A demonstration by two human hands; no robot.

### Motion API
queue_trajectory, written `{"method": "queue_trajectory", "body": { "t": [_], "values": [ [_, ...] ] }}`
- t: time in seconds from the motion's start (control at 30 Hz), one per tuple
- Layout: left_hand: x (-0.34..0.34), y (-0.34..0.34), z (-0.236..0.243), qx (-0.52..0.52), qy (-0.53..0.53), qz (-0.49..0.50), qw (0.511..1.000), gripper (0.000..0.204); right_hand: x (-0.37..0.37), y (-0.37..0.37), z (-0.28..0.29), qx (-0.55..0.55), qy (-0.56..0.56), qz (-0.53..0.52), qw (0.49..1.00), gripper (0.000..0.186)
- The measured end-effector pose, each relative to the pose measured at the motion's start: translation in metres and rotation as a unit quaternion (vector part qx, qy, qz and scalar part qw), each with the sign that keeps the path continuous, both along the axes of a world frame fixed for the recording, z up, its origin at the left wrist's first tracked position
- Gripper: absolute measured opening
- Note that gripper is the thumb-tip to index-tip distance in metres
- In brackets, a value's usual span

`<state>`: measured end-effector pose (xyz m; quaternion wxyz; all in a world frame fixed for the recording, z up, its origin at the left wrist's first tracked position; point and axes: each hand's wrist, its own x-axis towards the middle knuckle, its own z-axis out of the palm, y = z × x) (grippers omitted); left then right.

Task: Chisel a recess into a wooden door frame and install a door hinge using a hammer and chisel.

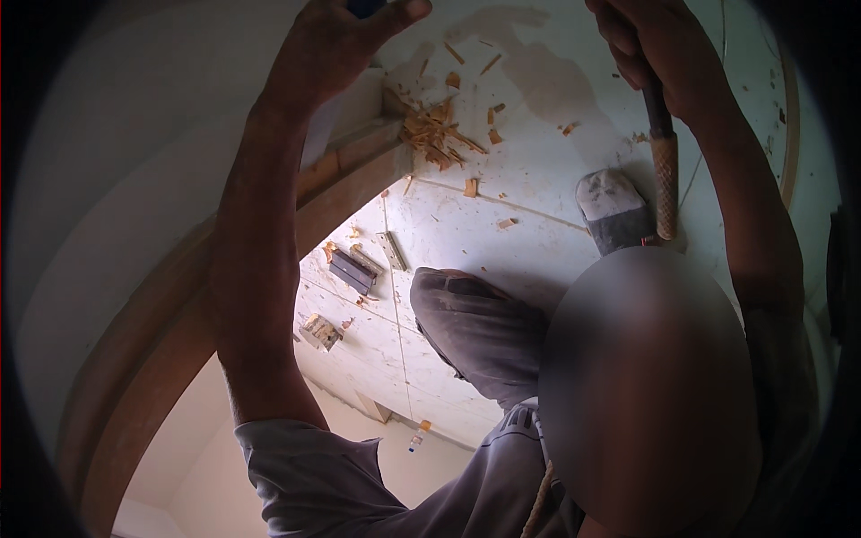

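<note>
My left hand (327, 54) is at the upper left, beside the wooden frame, closed around a blue object (366, 7) that is mostly cut off by the top edge. Its thumb sticks out to the right. At the upper right my right hand (659, 45) grips what looks like a hammer (664, 184) by its dark shaft. The textured tan grip hangs down below the hand, and the tool's head is out of view. Wood chips (438, 134) lie heaped at the frame's foot, between my two hands.
A brown wooden frame (143, 377) curves along the left. On the pale tiled floor (448, 215) lie a dark box-like piece (352, 272), a metal strip (392, 251) and a small block (320, 332). A small bottle (419, 437) is lower down. My bent knee (466, 327) is near the middle.
</note>
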<state>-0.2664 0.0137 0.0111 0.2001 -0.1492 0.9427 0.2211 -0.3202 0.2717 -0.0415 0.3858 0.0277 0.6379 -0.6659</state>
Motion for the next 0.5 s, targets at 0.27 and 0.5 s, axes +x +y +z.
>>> {"method": "queue_trajectory", "body": {
  "t": [0.27, 0.5],
  "values": [
    [-0.001, -0.003, -0.012, 0.009, 0.011, -0.008, 1.0, 0.054, 0.003, -0.014, -0.014, -0.068, -0.074, 0.016, 0.995, 0.04],
    [0.0, -0.001, -0.012, 0.02, 0.016, -0.002, 1.0, 0.053, -0.003, -0.016, -0.006, -0.028, -0.031, -0.029, 0.999, 0.04]
  ]
}}
